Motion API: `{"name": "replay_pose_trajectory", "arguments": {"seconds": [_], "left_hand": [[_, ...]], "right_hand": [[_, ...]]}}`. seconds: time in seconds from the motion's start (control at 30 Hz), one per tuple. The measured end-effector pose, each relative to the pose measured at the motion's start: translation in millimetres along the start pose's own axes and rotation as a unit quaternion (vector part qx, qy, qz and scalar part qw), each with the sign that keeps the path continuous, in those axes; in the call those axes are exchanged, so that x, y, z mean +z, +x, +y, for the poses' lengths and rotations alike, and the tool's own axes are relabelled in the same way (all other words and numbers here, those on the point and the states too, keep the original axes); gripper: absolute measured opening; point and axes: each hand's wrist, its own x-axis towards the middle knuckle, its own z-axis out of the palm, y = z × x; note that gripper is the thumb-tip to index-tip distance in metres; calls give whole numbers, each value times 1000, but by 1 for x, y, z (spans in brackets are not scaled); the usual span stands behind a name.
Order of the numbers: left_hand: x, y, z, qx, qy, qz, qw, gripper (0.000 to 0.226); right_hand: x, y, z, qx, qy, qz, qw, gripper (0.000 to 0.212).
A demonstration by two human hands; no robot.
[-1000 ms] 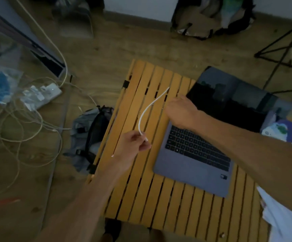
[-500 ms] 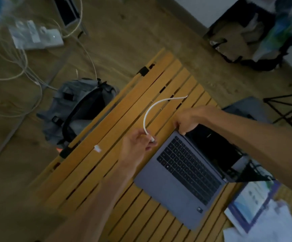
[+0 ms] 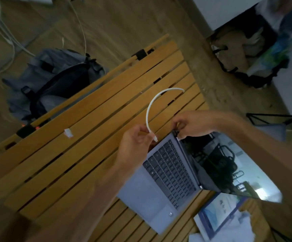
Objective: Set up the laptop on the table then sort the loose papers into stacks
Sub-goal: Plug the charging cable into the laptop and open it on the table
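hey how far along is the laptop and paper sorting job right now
Done: the laptop sits open on the slatted table. In hand: the left hand pinches the plug end of a white cable, beside the laptop's back corner, where the right hand grips; it does not look plugged in. Left: the papers lie loose by the booklet, unsorted.
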Motion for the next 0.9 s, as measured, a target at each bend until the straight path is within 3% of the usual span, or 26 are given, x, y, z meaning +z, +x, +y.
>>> {"name": "replay_pose_trajectory", "arguments": {"seconds": [0.17,0.9], "left_hand": [[13,-2,-1,22,24,15,999,5],[26,-4,-10,72,32,36,996,3]], "right_hand": [[3,-3,5,-3,51,8,999,16],[8,-6,3,-16,19,8,1000,17]]}}
